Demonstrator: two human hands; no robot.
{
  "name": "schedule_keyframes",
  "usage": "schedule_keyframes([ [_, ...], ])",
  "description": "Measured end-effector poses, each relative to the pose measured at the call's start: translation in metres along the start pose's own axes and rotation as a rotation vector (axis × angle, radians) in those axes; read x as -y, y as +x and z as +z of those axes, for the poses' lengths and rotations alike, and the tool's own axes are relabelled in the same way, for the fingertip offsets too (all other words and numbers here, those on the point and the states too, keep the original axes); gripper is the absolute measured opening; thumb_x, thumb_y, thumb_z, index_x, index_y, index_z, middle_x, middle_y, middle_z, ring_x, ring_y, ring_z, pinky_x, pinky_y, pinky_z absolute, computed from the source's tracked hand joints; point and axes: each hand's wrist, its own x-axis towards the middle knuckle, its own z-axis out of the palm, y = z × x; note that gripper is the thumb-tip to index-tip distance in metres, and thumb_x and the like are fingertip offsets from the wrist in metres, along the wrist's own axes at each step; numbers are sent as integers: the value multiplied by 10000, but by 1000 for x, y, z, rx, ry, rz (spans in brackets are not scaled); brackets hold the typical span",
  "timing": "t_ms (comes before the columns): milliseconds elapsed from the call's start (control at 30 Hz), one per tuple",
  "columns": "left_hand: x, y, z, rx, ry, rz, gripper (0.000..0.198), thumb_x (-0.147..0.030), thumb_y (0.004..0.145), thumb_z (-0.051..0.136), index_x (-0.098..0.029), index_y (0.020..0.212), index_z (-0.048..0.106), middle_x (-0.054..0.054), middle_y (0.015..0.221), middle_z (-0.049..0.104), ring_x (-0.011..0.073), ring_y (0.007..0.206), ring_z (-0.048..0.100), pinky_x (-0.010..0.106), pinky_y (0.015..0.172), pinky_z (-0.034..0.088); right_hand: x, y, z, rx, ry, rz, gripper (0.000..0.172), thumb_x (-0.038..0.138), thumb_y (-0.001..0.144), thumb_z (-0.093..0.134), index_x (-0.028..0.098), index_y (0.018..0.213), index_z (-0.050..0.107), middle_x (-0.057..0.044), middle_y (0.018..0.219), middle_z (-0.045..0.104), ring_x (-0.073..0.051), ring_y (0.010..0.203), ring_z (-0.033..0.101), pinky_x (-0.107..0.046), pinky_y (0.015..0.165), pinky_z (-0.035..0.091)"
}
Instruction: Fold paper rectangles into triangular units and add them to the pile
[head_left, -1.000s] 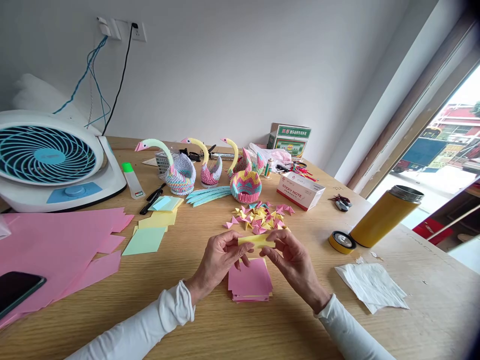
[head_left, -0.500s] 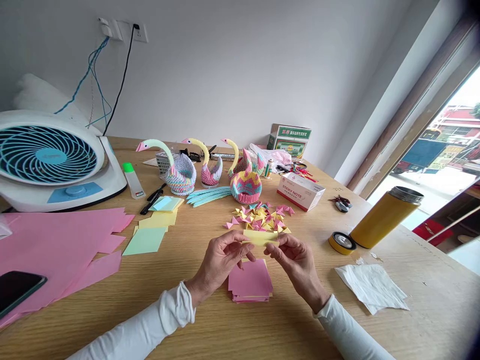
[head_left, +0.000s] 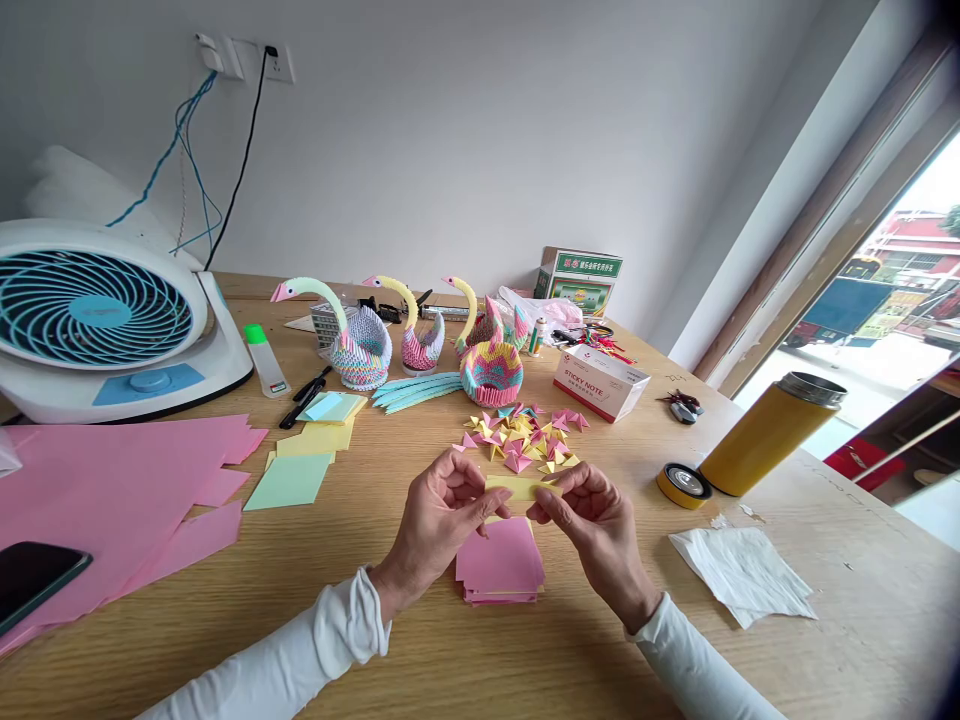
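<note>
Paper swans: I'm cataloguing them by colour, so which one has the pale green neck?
The leftmost swan, nearest the fan; the middle swan and the right swan have yellow necks.

The phone runs off the left edge — the yellow strip (its ends) hides under fingers.

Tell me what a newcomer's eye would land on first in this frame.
The left hand and right hand pinch a yellow paper strip in the middle, above a pink paper stack. Behind them lie small folded triangles, with three paper swans farther back and a white fan at far left.
</note>
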Motion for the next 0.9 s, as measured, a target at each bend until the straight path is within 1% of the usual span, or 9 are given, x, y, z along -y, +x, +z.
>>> schedule_keyframes([
  [133, -6, 1, 2, 34, -4, -14, 408, -212, 707, 781, -189, 1014, 513, -81, 598, 588, 153, 598, 692, 162, 428, 482, 2, 1, 1, 4, 62, -14, 273, 202, 738, 794, 200, 753, 522, 42, 631, 672, -113, 587, 675, -196, 563, 534],
  [200, -9, 2, 1, 62, 21, -26, 409, -218, 720, 769, -174, 1061, 546, -67, 610, 595, 152, 617, 689, 172, 453, 498, 3, 1, 0, 2, 75, -21, 302, 199, 736, 796, 214, 800, 501, 54, 653, 665, -118, 604, 684, -187, 545, 531],
  [300, -10, 2, 0, 128, 77, -42, 303, -232, 736, 756, -145, 988, 612, -18, 652, 652, 156, 642, 687, 195, 503, 523, 4, 0, 0, 18, 51, -35, 285, 214, 759, 780, 221, 861, 513, 49, 683, 668, -105, 596, 670, -180, 542, 531],
  [367, -10, 2, -1, 164, 116, -36, 216, -240, 749, 745, -132, 903, 639, 12, 660, 689, 143, 612, 674, 202, 529, 528, 5, 0, 1, 31, 33, -36, 268, 227, 773, 769, 221, 900, 533, 46, 683, 668, -92, 579, 655, -176, 543, 530],
  [433, -10, 2, -1, 183, 132, -32, 178, -258, 766, 731, -126, 853, 649, 30, 661, 705, 141, 597, 671, 200, 524, 519, 5, 0, 1, 42, 18, -31, 259, 234, 783, 760, 225, 930, 548, 44, 685, 670, -88, 581, 651, -172, 546, 528],
  [533, -10, 1, 0, 198, 114, -64, 184, -295, 778, 718, -124, 804, 654, 49, 699, 713, 178, 658, 706, 187, 485, 490, 4, 0, 0, 53, 8, -38, 250, 235, 790, 753, 228, 950, 560, 38, 696, 676, -89, 595, 650, -173, 551, 532],
  [600, -11, 0, 1, 190, 110, -93, 192, -299, 766, 729, -124, 763, 650, 48, 689, 711, 194, 673, 717, 180, 469, 474, 3, 1, 0, 57, 9, -46, 246, 231, 792, 751, 227, 951, 565, 37, 694, 674, -93, 600, 651, -175, 549, 535],
  [767, -14, -1, 3, 142, 133, -129, 210, -296, 739, 751, -123, 724, 633, 55, 661, 717, 194, 636, 714, 183, 461, 458, 3, 1, 0, 66, 5, -41, 220, 223, 800, 741, 220, 945, 576, 42, 689, 664, -84, 567, 641, -168, 525, 524],
  [900, -13, -1, 2, 154, 134, -125, 212, -299, 750, 739, -126, 742, 618, 56, 674, 717, 193, 654, 713, 191, 481, 466, 3, 0, 1, 42, 6, -35, 249, 218, 791, 749, 222, 971, 577, 52, 679, 648, -85, 568, 639, -172, 524, 524],
])
